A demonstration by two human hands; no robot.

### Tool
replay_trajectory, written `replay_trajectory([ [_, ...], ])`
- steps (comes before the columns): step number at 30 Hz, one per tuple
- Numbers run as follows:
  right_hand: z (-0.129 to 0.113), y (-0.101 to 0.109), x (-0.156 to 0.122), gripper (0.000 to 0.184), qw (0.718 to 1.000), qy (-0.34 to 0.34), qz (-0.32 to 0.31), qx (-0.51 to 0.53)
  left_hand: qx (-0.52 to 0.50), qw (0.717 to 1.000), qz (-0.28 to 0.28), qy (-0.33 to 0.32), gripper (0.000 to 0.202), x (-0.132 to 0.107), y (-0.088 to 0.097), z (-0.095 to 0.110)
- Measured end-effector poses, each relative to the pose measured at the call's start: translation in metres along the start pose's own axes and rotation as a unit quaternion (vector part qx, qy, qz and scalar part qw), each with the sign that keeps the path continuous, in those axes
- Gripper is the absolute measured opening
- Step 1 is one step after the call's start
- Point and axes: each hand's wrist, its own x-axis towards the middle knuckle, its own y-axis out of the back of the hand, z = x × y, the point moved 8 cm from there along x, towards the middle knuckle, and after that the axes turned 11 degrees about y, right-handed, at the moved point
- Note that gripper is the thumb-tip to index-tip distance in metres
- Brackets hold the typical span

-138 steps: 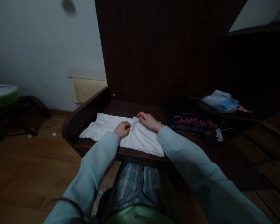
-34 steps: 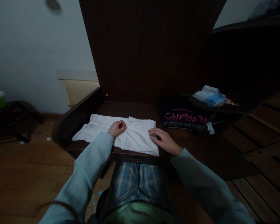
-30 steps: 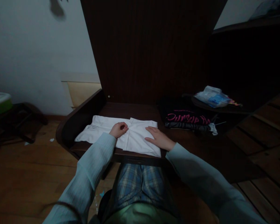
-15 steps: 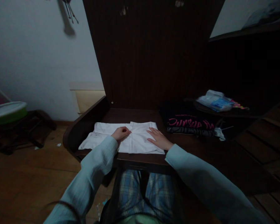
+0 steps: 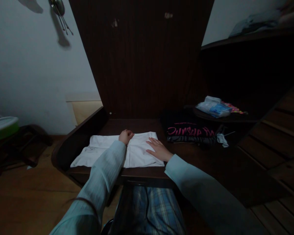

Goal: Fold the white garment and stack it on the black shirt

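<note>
A white garment (image 5: 139,153), partly folded, lies spread across the dark wooden desk top; its exact kind cannot be made out. A raised fold runs from front to back near its middle. My left hand (image 5: 126,136) is at the far end of that fold, fingers closed in a pinch on the fabric. On the right part of the garment rests my right hand (image 5: 159,149), flat with fingers spread. My left forearm covers some of the garment's front edge.
Right of the garment sits a folded dark shirt with pink lettering (image 5: 191,130). A plastic-wrapped packet (image 5: 214,107) lies on a low shelf behind it. A raised wooden side panel (image 5: 80,125) bounds the left. A green-rimmed round container (image 5: 3,129) stands farther left.
My left hand has moved away from me along the fold to the garment's far edge. My right hand stays flat on the cloth. The camera view has shifted slightly.
</note>
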Motion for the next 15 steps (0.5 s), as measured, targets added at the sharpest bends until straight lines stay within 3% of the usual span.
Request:
replay_trajectory([
  [5, 0.000, 0.001, 0.000, 0.052, 1.000, -0.004, -0.007, 0.010, -0.035, 0.999, 0.030, 0.003, 0.014, 0.000, 0.004, -0.007],
  [11, 0.001, -0.001, 0.000, 0.055, 0.999, -0.005, -0.028, 0.014, -0.089, 0.990, 0.093, 0.053, 0.019, 0.006, 0.011, -0.025],
  [15, 0.004, -0.003, 0.000, 0.055, 0.999, -0.008, -0.027, 0.027, -0.104, 0.986, 0.122, 0.048, 0.015, 0.004, 0.016, -0.024],
])
